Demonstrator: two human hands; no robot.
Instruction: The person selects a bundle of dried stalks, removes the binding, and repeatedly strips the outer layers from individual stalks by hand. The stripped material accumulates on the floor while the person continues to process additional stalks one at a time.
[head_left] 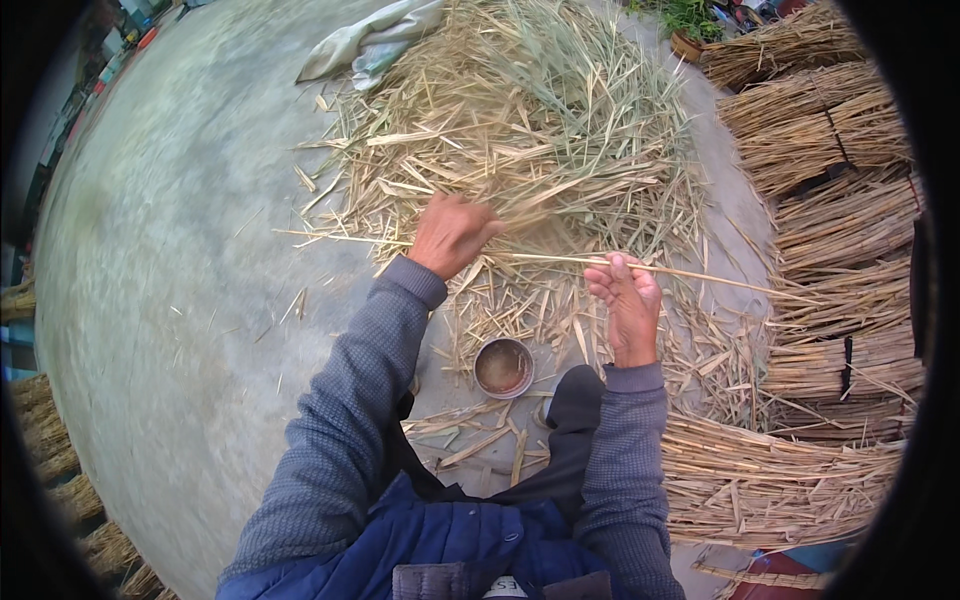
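A dry stalk (550,258) is held out roughly crosswise in front of the body, above the near side of a heap of loose straw (590,120). It is pinched by the right hand (630,295), palm turned up, between thumb and fingertips, gap closed down to the stalk's thickness, other fingers loosely curled. The stalk's far end is pointed right, toward stacked bundles (830,280). The left hand (450,233) is held back-up near the stalk's left part, fingers bent; fingertips are blurred and partly hidden, so whether anything is gripped there cannot be told. A thin straw length is seen left of that wrist; whether it belongs to the same stalk cannot be told either. A round bowl (503,395) is set on the concrete floor (200,250) between the feet.

For good handling, judged from the view: the pinch should be kept light yet firm, since a thin dry stem is probably easily crushed or snapped. The stalk should be kept straight and any pull made along its length, not across. It is best kept above the heap, so that loose straw is not snagged, with the free end clear of the bundles
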